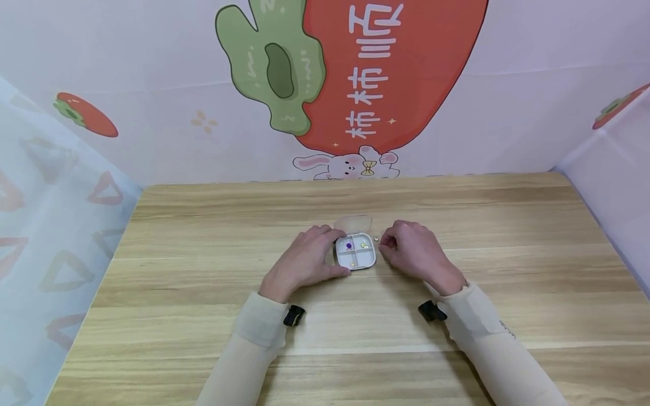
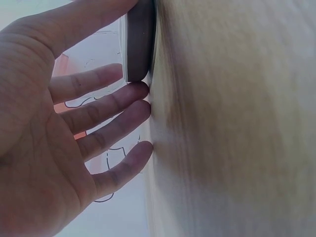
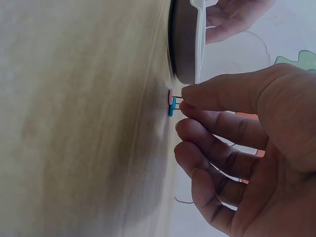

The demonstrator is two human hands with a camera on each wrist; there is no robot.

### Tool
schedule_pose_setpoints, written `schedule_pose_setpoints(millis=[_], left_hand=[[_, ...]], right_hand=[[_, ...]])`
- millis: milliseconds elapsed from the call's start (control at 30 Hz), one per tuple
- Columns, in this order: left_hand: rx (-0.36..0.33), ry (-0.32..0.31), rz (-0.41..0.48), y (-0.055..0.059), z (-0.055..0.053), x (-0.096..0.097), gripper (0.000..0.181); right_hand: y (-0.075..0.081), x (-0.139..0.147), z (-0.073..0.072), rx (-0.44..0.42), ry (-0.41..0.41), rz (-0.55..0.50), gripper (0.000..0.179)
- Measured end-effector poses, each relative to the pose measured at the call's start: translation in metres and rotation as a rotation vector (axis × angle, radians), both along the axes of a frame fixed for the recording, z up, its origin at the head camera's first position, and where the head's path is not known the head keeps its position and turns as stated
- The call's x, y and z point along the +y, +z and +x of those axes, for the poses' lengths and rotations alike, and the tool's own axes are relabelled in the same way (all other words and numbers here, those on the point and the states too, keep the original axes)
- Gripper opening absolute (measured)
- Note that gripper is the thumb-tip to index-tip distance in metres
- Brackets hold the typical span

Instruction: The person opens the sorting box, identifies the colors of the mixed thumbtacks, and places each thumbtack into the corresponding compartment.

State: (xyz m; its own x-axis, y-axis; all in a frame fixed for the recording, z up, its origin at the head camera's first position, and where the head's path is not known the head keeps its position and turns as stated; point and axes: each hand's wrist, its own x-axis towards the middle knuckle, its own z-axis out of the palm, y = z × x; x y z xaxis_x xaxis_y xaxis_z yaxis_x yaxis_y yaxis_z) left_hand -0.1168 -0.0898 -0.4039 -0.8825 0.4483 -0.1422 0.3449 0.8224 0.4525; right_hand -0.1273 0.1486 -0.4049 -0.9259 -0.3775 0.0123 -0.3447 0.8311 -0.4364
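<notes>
Pillbox (image 1: 357, 252): gripped by left hand (image 1: 304, 256), nearer desk's (image 1: 355, 361) far edge.
Studs (image 3: 172, 107): right hand (image 1: 413, 248) seemingly pinched one; straight lift suited best.

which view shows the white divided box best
The head view: it looks down into the white box, showing four compartments and the small pieces inside. The left wrist view catches only part of its dark side and pale rim. The right wrist view sees it side-on, cropped, with no compartments visible.
</notes>
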Motion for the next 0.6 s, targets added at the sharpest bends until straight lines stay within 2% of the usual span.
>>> schedule_pose_setpoints(millis=[600], left_hand=[[-0.001,-0.003,0.001,0.0005,0.0002,0.0004,0.072]], right_hand=[[-0.0031,-0.0005,-0.0008,0.009,-0.001,-0.003,0.006]])
